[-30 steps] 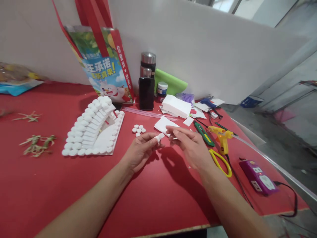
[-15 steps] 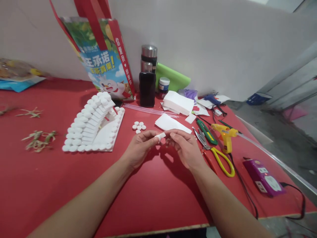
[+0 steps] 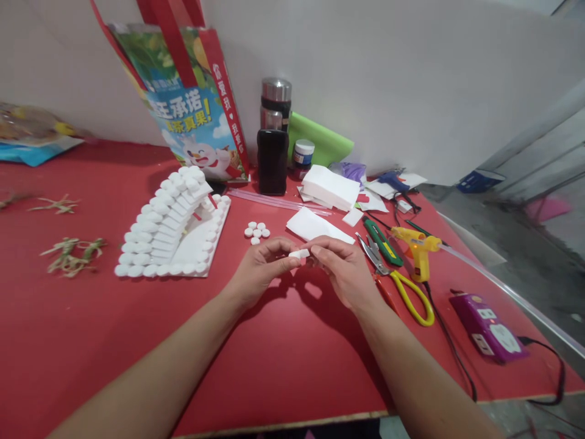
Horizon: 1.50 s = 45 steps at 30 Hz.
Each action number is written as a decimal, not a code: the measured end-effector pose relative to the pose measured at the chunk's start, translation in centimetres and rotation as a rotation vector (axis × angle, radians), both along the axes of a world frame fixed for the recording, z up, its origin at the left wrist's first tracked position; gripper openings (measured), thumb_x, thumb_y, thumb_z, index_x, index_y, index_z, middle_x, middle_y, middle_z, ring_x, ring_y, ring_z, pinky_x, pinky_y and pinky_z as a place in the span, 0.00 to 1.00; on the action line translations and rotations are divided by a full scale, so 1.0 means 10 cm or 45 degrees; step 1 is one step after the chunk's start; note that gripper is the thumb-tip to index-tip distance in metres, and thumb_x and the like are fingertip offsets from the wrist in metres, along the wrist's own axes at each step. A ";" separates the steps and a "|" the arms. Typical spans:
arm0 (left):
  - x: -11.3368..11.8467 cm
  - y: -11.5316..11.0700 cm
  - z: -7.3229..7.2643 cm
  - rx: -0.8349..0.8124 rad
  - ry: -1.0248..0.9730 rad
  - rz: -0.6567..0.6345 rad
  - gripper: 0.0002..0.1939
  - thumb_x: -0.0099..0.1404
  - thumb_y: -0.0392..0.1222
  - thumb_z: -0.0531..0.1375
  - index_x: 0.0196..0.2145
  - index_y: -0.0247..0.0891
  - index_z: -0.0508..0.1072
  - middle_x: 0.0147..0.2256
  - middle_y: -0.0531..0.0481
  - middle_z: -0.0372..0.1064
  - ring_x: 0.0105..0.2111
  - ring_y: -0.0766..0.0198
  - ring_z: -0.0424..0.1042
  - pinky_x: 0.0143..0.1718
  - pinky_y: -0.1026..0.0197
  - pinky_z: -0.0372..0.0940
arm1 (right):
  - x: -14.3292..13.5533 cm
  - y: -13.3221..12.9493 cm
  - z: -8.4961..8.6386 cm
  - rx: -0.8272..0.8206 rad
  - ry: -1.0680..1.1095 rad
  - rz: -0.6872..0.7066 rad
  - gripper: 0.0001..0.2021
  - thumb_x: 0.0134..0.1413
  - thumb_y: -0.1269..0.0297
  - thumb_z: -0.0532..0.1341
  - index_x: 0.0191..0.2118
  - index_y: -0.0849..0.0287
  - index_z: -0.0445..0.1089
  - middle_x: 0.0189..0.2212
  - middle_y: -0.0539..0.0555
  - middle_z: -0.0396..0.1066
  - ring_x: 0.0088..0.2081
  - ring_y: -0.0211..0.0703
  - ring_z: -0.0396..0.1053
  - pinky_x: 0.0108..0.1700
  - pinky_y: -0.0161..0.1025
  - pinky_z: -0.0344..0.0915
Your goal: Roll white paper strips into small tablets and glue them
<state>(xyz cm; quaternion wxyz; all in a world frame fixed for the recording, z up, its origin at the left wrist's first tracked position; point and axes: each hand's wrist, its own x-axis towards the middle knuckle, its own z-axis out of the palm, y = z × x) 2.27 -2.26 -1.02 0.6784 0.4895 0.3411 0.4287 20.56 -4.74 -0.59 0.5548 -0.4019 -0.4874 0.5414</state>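
Over the red table [image 3: 274, 366], my left hand [image 3: 256, 268] pinches a small white strip [image 3: 299, 253] between thumb and fingers. From the other side, my right hand [image 3: 345, 268] closes its fingertips on the strip's right end. The strip's left end looks thick or rolled, partly hidden by my thumb. Just beyond my left hand lie several small white round discs [image 3: 257, 231]. Farther left stands a white model [image 3: 192, 247] with steps, edged with similar discs. A folded white sheet [image 3: 320, 225] lies right behind my fingers.
Right of my hands are yellow-handled scissors [image 3: 414, 299], a green cutter [image 3: 382, 242], a yellow glue gun [image 3: 420, 247] and a purple power socket [image 3: 489, 329] with cords. Behind stand a phone [image 3: 272, 161], a flask [image 3: 276, 91] and a bag [image 3: 196, 116]. Straw figures [image 3: 73, 256] lie left.
Both hands stay close together. The white strip has turned slightly to lie flatter and has shifted a little right; my fingertips have moved with it. The view has shifted slightly.
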 end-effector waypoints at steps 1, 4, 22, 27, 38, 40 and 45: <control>0.00 0.00 0.00 0.023 0.012 0.005 0.09 0.58 0.43 0.73 0.33 0.37 0.81 0.33 0.48 0.75 0.32 0.64 0.72 0.35 0.63 0.66 | 0.01 0.00 0.00 0.002 -0.013 -0.002 0.05 0.60 0.61 0.67 0.37 0.52 0.82 0.33 0.50 0.76 0.33 0.39 0.69 0.41 0.39 0.68; 0.00 0.01 0.02 0.078 0.066 0.058 0.08 0.57 0.43 0.73 0.32 0.38 0.81 0.32 0.49 0.75 0.33 0.63 0.72 0.36 0.62 0.67 | 0.03 0.00 0.00 -0.017 -0.033 -0.004 0.05 0.59 0.61 0.68 0.37 0.54 0.82 0.32 0.51 0.77 0.32 0.39 0.71 0.41 0.40 0.69; -0.01 0.04 0.00 0.109 0.172 0.045 0.13 0.55 0.45 0.73 0.34 0.36 0.78 0.29 0.50 0.74 0.28 0.63 0.72 0.28 0.62 0.68 | 0.05 0.00 0.09 0.133 -0.469 -0.119 0.05 0.58 0.66 0.66 0.35 0.54 0.82 0.33 0.52 0.80 0.36 0.42 0.77 0.41 0.40 0.72; -0.01 0.05 -0.01 0.191 0.236 0.046 0.10 0.57 0.43 0.71 0.35 0.36 0.79 0.33 0.48 0.75 0.31 0.61 0.74 0.31 0.60 0.71 | 0.05 -0.01 0.08 0.131 -0.529 -0.137 0.06 0.58 0.64 0.65 0.35 0.56 0.81 0.34 0.53 0.80 0.36 0.44 0.76 0.41 0.41 0.72; -0.04 0.08 -0.01 0.439 0.321 0.082 0.07 0.58 0.40 0.71 0.34 0.38 0.80 0.35 0.48 0.74 0.35 0.59 0.74 0.37 0.58 0.71 | 0.05 0.01 0.06 0.156 -0.613 -0.162 0.06 0.58 0.65 0.65 0.34 0.56 0.80 0.33 0.53 0.81 0.35 0.43 0.77 0.39 0.39 0.71; -0.04 0.09 -0.02 0.469 0.330 0.094 0.06 0.58 0.40 0.70 0.34 0.38 0.80 0.35 0.48 0.74 0.36 0.59 0.74 0.39 0.57 0.70 | 0.04 0.00 0.06 0.166 -0.629 -0.159 0.06 0.58 0.65 0.64 0.35 0.56 0.80 0.33 0.52 0.80 0.35 0.43 0.77 0.39 0.39 0.71; -0.04 0.10 -0.03 0.503 0.356 0.094 0.05 0.59 0.39 0.70 0.34 0.39 0.80 0.35 0.48 0.74 0.37 0.59 0.74 0.42 0.56 0.68 | 0.04 -0.01 0.09 0.177 -0.686 -0.154 0.06 0.57 0.66 0.65 0.36 0.57 0.80 0.33 0.52 0.80 0.36 0.43 0.76 0.39 0.39 0.71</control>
